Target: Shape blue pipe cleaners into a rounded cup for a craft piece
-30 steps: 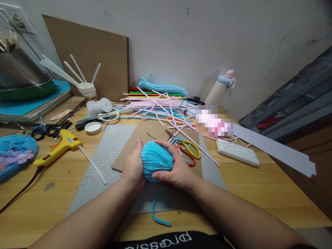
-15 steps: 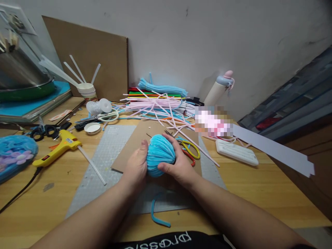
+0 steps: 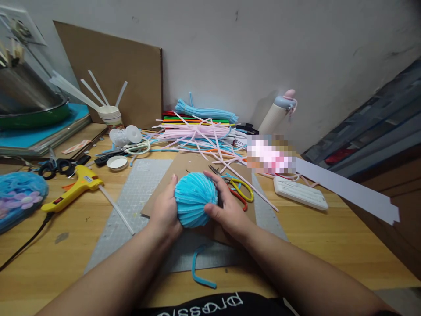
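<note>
Between my two hands is a round blue ball of pipe cleaners (image 3: pixel 196 199), its fuzzy rows running side by side over the surface. My left hand (image 3: pixel 165 210) cups its left side, thumb up and the other fingers hidden beneath. My right hand (image 3: pixel 229 208) grips the right side, thumb on the near face and fingers over the top. Under the ball lie a piece of brown cardboard (image 3: pixel 161 197) and a grey cutting mat (image 3: pixel 131 197). Just beyond my right hand are pliers with one yellow and one red handle (image 3: pixel 242 188). A bent blue pipe cleaner (image 3: pixel 194 270) lies nearer me.
A yellow glue gun (image 3: pixel 75 188) with its cord lies at left, near black-handled scissors (image 3: pixel 57 168). Loose pink pipe cleaners (image 3: pixel 197 131) are heaped at the back. A white bottle (image 3: pixel 274 113) stands by the wall; a white power strip (image 3: pixel 300 193) lies at right.
The ball has turned and shifted a little left and towards me, showing more of its ridged face. My left hand has moved left with it; my right thumb sits slightly higher.
</note>
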`<act>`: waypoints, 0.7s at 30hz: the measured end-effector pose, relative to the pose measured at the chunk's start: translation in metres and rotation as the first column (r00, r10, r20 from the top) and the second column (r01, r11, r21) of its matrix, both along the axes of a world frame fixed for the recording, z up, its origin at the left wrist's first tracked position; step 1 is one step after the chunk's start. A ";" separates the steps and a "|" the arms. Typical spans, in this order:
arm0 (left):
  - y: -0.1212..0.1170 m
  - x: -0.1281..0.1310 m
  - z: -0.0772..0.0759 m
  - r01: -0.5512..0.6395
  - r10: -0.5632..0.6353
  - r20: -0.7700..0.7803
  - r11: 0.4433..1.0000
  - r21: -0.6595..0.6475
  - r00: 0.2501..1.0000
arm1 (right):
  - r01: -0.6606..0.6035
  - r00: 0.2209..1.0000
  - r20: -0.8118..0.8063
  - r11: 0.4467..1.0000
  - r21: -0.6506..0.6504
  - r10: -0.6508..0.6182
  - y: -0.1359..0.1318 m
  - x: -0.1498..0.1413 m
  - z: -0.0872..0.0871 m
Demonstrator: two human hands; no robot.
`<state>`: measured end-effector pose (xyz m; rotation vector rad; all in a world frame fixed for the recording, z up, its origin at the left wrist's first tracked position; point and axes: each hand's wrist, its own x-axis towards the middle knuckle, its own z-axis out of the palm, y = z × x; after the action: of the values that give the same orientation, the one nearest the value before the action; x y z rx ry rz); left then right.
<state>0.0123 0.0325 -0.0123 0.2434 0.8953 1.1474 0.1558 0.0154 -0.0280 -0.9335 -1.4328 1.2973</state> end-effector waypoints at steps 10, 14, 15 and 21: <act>0.005 0.002 0.008 0.190 -0.182 0.064 0.969 -0.155 0.981 | 0.000 0.825 -0.480 0.849 -0.528 -0.299 0.014 -0.003 -0.001; 0.005 0.003 0.007 0.143 -0.146 -0.009 0.978 -0.150 0.989 | -0.081 0.774 -0.540 0.794 -0.602 -0.330 0.016 -0.001 0.000; 0.005 0.003 0.008 0.162 -0.164 0.001 0.977 -0.140 0.987 | -0.120 0.771 -0.548 0.771 -0.626 -0.325 0.016 -0.001 0.000; 0.004 0.003 0.004 0.183 -0.185 -0.003 0.974 -0.135 0.983 | -0.350 0.779 -0.594 0.645 -0.679 -0.202 0.014 -0.003 0.002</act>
<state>0.0158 0.0369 -0.0082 0.2206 0.9398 0.9112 0.1529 0.0296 -0.0257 -0.8099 -0.3339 2.1153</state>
